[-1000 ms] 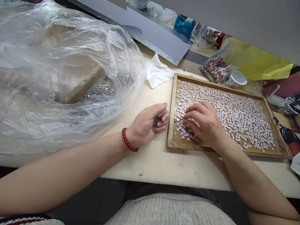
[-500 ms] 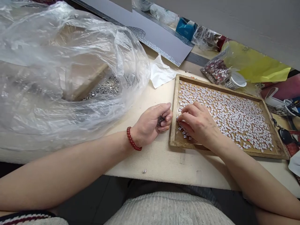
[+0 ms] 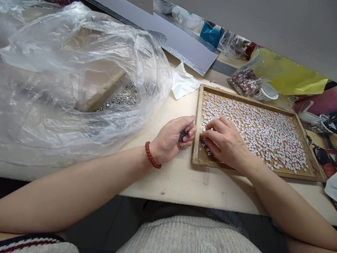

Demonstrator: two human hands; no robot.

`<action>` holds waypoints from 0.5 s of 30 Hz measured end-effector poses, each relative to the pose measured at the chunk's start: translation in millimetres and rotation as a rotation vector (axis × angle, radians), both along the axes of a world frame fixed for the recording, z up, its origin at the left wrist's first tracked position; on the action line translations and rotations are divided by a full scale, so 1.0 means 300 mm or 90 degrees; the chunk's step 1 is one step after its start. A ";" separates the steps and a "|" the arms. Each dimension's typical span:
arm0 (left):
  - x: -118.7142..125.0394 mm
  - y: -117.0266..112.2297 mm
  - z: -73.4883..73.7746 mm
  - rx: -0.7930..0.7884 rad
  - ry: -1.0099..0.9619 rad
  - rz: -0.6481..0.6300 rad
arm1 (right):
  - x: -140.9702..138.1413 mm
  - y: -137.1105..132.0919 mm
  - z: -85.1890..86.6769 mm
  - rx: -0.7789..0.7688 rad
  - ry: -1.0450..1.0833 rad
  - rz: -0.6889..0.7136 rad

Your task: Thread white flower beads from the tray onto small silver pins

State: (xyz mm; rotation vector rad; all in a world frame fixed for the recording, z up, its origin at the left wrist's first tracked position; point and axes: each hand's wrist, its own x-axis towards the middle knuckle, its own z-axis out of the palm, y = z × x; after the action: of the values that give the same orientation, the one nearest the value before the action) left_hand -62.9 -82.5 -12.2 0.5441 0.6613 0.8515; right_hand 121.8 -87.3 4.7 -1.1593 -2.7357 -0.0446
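A clump of small dark metal pieces (image 3: 183, 135) shows in your curled left grip (image 3: 170, 140). Small white pieces (image 3: 279, 135) lie scattered across your shallow wooden tray (image 3: 195, 149), flat on the desk (image 3: 181, 179), densest toward the tray's right side.

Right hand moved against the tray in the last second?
Yes: the right hand has shifted left in view relative to the tray, closer to its left side.

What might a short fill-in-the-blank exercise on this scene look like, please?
1. The left hand, closed around dark pieces, has a bracelet coloured ____ at its wrist.
2. The right hand reaches into the wooden tray, whose many loose bits are mainly ____ in colour.
3. The large see-through bag left of the hands is made of ____.
Missing words: red; white; plastic.
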 end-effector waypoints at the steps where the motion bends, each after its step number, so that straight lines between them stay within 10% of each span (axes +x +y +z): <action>1: 0.000 0.000 -0.001 0.000 -0.001 0.001 | 0.000 0.000 -0.001 -0.010 0.001 0.000; 15: 0.004 -0.009 0.003 0.053 0.051 -0.051 | 0.019 -0.011 0.041 -0.020 0.235 0.001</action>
State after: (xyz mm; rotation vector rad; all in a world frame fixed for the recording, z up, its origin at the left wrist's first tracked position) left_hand -61.8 -85.2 -11.2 0.6782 0.6742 0.7874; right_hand 127.3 -90.7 16.9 -1.0524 -2.4191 0.1936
